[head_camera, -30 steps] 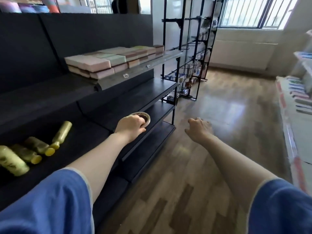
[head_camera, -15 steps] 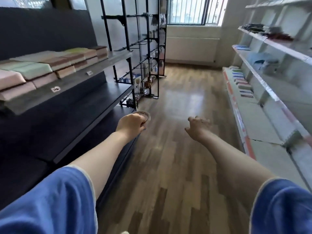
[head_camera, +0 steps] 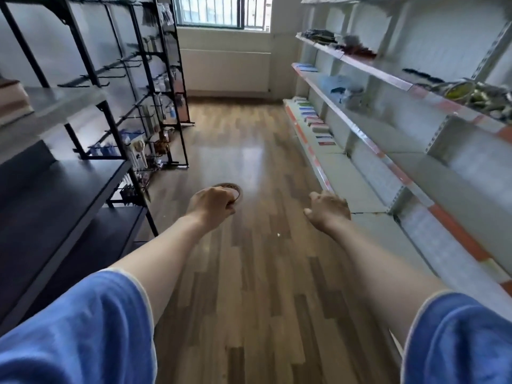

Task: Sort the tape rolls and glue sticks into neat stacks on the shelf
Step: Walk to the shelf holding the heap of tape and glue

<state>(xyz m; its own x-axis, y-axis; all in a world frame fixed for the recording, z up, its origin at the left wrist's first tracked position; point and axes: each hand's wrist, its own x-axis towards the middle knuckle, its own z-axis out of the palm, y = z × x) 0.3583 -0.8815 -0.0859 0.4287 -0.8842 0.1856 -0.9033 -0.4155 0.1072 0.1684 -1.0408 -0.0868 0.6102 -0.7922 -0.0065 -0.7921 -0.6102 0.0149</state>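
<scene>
Over the wooden floor, between two runs of shelving: left hand out in front, fingers curled round a tape roll, only the far rim of the roll showing past the knuckles. Carried flat and low, probably for an easy set-down once a shelf is reached. Right hand level with it and just apart, fingers loosely curled, holding nothing, likely kept free to steady a stack or take the next item. Both arms stretched forward, blue sleeves at the near edge of view.

To the left, a dark shelf unit, its near boards bare where visible; further along, a black wire rack hung with small packets, too blurred to name. To the right, a white shelf unit with red-striped edge strips, small boxes on the lowest board further down the aisle, dark and greenish clutter on the upper boards, too smeared to identify.

Judged from this: roll in transit, not yet placed. No glue sticks clearly visible. Next move calls for picking a shelf and lowering the roll flat so others can sit squarely on top.
</scene>
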